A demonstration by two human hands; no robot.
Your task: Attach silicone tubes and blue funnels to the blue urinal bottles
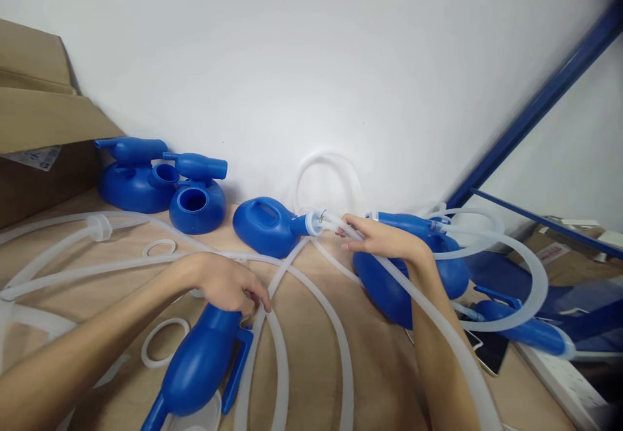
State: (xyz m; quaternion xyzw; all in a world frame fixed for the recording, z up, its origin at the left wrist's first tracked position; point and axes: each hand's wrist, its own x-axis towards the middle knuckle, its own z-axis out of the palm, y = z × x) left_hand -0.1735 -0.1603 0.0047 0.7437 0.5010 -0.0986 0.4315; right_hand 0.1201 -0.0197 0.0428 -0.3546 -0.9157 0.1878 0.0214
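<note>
My left hand (228, 285) is closed over the wide end of a blue plastic funnel piece (197, 366) with a side handle; its narrow spout points toward me. The hand hides the rim of that end. To the right, my right hand (372, 236) has its fingers around a milky flexible tube (428, 314), close to where tubing meets a white cap (314, 222). That cap sits on the neck of a blue jug-like bottle (265, 226) with a moulded handle, lying on the wooden table (311, 366).
Two blue bottles (197, 207) with funnel pieces on top stand at the back left beside a cardboard box (43, 113). Loose tubes and white rings (163, 343) lie around. More blue bottles (384, 288), a phone (489, 353) and a power strip (559, 379) are on the right.
</note>
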